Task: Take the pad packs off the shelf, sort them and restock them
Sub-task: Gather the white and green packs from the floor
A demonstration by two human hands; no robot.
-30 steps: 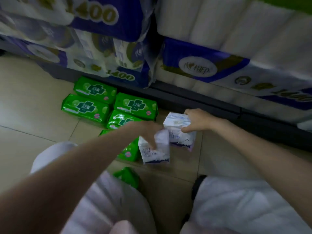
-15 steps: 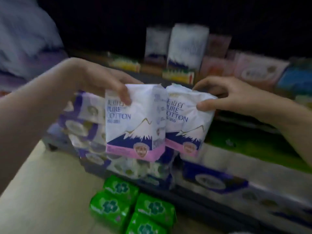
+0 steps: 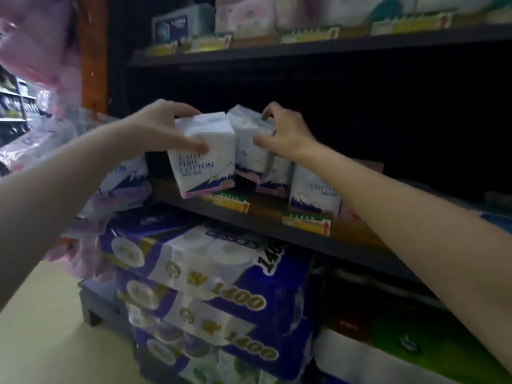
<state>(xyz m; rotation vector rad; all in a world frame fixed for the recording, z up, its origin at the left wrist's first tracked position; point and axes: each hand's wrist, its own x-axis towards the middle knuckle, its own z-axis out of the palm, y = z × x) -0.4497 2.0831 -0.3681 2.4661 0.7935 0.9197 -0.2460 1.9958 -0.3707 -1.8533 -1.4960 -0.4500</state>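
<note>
Far left: stacked plastic-wrapped bundles in pink film (image 3: 36, 51), one blue-and-white pack (image 3: 122, 184) tucked behind the forearm at the shelf's end.

Left hand (image 3: 163, 127) curled round a white Pure Cotton pad pack (image 3: 203, 156), thumb pressed on the front face, fingers over the top; pack upright, its lower edge at the front lip of the shelf (image 3: 263, 225). Half a second back, held up in mid-air in front of the shelf; a second back, down at floor level beside the green packs. Now carried up to the shelf row.

Just right of it: second pad pack (image 3: 250, 151), touching the first, tilted a little, gripped from above by the right hand (image 3: 285, 131), fingers curled over its top. Also lifted from the floor within that second.

Further right: two matching packs already standing on the shelf (image 3: 314, 187), yellow-green price tags (image 3: 306, 221) along the edge below. Underneath: purple-wrapped toilet roll bales marked 1400 (image 3: 210, 275).

Reading: white packs sorted and going back beside their own kind; restocking under way. Green packs no longer in view, presumably still to be dealt with. Next: likely setting both down flush with the neighbours.
</note>
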